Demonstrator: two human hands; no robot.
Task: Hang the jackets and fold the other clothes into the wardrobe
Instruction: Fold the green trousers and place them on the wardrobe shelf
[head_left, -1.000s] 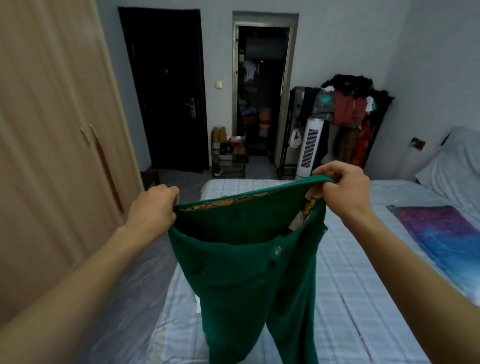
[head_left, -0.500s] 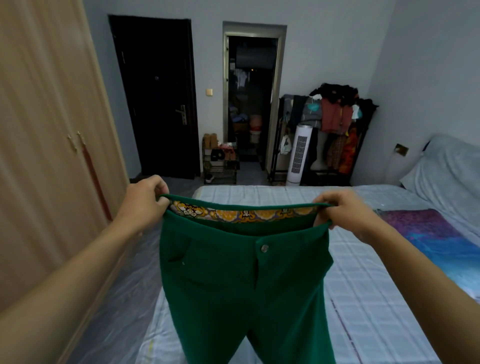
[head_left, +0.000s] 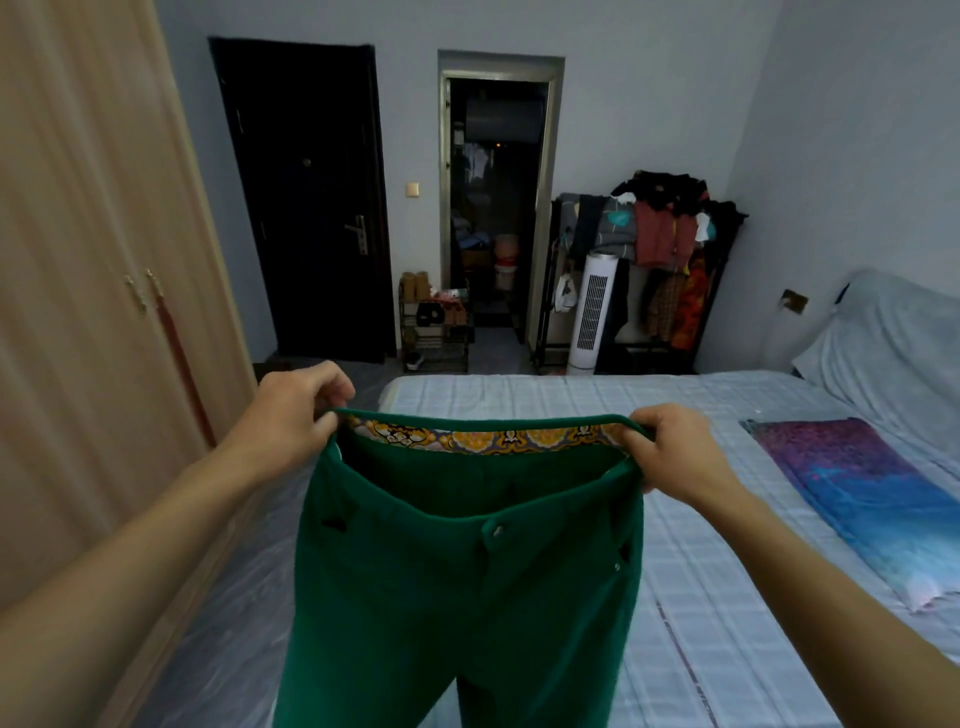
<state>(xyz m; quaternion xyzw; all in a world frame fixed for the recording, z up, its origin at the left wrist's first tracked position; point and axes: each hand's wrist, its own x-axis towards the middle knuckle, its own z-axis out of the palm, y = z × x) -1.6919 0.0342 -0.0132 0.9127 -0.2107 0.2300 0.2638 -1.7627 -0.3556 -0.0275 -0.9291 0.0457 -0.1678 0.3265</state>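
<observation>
Green trousers (head_left: 457, 587) hang in front of me over the bed, front side toward me, with a yellow patterned lining showing inside the waistband. My left hand (head_left: 291, 415) pinches the waistband's left end. My right hand (head_left: 670, 452) grips its right end, so the waist is stretched flat between them. The legs drop out of view at the bottom. The wooden wardrobe (head_left: 78, 312) stands along the left with its doors closed.
The bed (head_left: 727, 597) with a pale checked sheet fills the right half, with a purple-blue cloth (head_left: 857, 493) lying on it and a covered pillow beyond. A clothes rack (head_left: 660, 244), a white tower fan (head_left: 592, 312), a shoe shelf and a dark door stand at the far wall.
The trousers turned from twisted side-on to facing me, and my hands spread apart and levelled, pulling the waistband straight.
</observation>
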